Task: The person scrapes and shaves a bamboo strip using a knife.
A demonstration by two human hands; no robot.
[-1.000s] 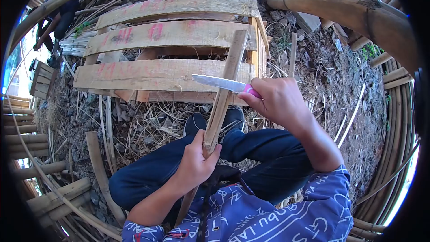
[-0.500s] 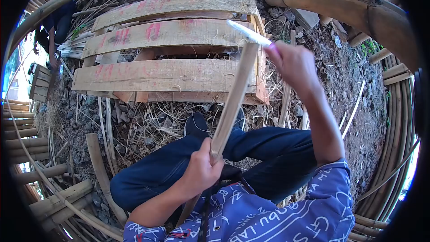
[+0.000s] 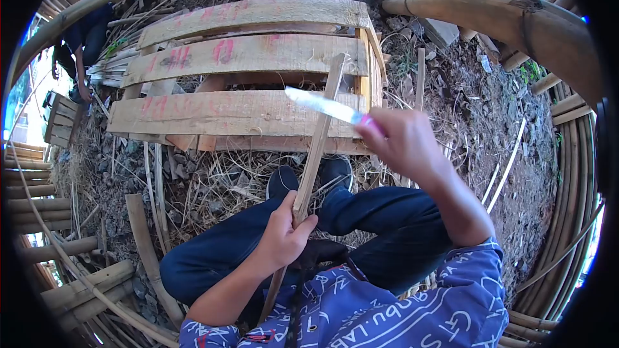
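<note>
Strip (image 3: 314,148) slants up and away from the lap, over the gap between the knees. The left hand (image 3: 287,235) closes firmly round its near end, presumably to steady it while keeping those fingers well apart from the blade. Below that hand a stick (image 3: 273,293) shows beside the shirt; I cannot tell whether it is the same piece. Farther out, the right hand (image 3: 403,145) is wrapped round the pink handle of the knife (image 3: 316,101), holding it crosswise over the upper strip, likely to give the edge a slanting approach. Blur hides whether they touch. Past the shoes (image 3: 282,182) sits the crate (image 3: 219,115), behind the strip's far end; contact is unclear. Far left, another person (image 3: 90,29) has an arm hanging low.
</note>
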